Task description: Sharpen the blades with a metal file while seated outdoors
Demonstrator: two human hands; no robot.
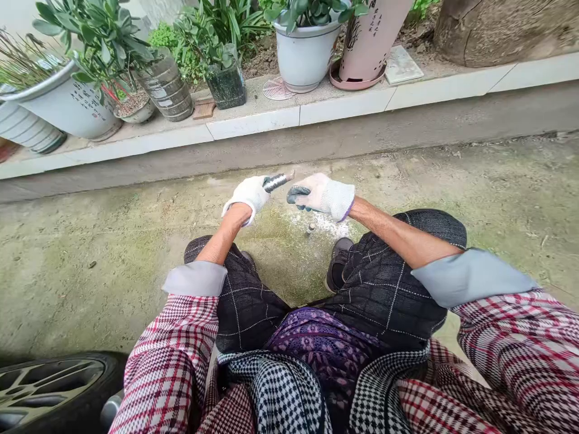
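My left hand [248,196], in a white knitted work glove, is closed around a short rod-like tool with a silver-and-dark wrapped grip [275,182]. A thin brownish end of it points toward my other hand; its exact kind does not show. My right hand [319,194] wears a similar glove with grey-coated fingers. Its fingers are curled inward, close to the tool's tip, and whatever they may hold is hidden. Below the hands, white powder or flakes [328,224] lie scattered on the ground beside a small pale stub [310,228].
A low tiled ledge [253,123] runs across the front, bearing a white flowerpot [307,57], a pink planter [371,42] and several other potted plants. At the lower left is a car wheel [54,386]. My shoe [339,262] stands near the powder on mossy concrete [136,259].
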